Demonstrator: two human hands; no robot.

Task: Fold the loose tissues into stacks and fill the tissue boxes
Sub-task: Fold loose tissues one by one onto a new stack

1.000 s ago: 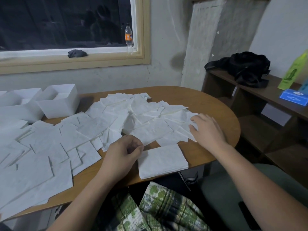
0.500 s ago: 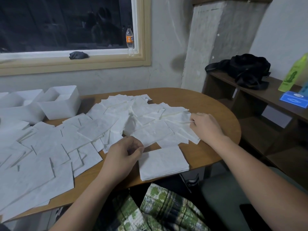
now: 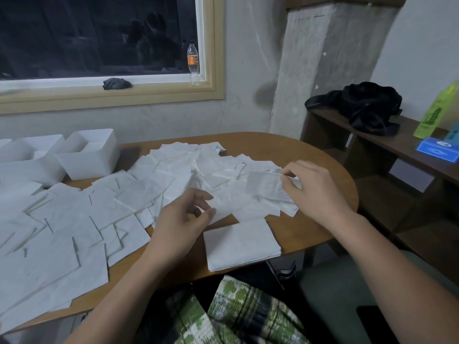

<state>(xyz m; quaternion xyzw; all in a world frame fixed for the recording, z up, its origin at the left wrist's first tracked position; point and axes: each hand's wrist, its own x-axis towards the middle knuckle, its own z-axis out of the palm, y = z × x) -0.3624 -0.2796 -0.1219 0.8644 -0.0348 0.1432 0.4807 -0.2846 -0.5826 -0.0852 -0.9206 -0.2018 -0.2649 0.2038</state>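
Several loose white tissues (image 3: 74, 214) lie spread over the wooden table (image 3: 310, 229). A neat folded stack (image 3: 242, 244) sits at the near edge between my arms. My right hand (image 3: 315, 192) pinches one tissue (image 3: 264, 183) by its corner and holds it lifted just above the pile. My left hand (image 3: 183, 219) hovers over the pile left of the stack, fingers loosely curled, holding nothing. Two white tissue boxes (image 3: 92, 155) stand open at the far left; the nearer one has folded tissues inside.
A wooden shelf (image 3: 372, 145) stands right of the table with a black bag (image 3: 360, 108), a green bottle (image 3: 437, 112) and a blue box (image 3: 438, 151). A drink bottle (image 3: 193, 62) and a dark cloth (image 3: 116, 83) rest on the window sill.
My right hand went from lying flat on the pile to pinching one tissue and lifting it. My left hand opened a little and rose slightly.
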